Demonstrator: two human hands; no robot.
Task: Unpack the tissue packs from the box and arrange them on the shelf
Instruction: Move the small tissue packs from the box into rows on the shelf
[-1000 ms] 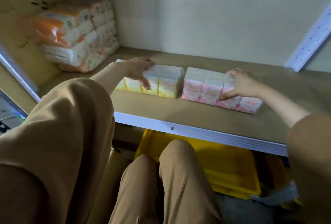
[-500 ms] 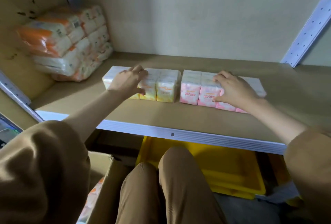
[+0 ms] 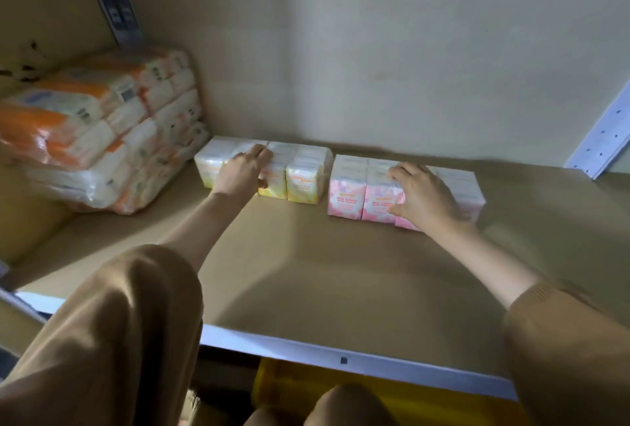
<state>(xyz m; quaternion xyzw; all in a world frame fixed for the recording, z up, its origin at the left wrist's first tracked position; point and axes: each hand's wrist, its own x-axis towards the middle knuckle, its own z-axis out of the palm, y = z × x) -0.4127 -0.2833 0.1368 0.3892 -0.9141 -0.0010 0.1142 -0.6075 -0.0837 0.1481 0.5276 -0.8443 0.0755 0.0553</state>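
A row of yellow-and-white tissue packs stands at the back of the brown shelf, close to the rear wall. My left hand grips this row from the front and top, fingers over the packs. To its right, with a narrow gap between, stands a row of pink-and-white tissue packs. My right hand is clasped on the pink row, thumb on its front face and fingers over its top. The box is not in view.
Large orange-and-white bundles of tissue are stacked at the shelf's left end, almost touching the yellow row. A white perforated upright stands at the right rear. Below the white shelf edge lies a yellow crate.
Both rows of packs have slid back across the shelf toward the rear wall, with my hands still on them. The view has moved closer and higher.
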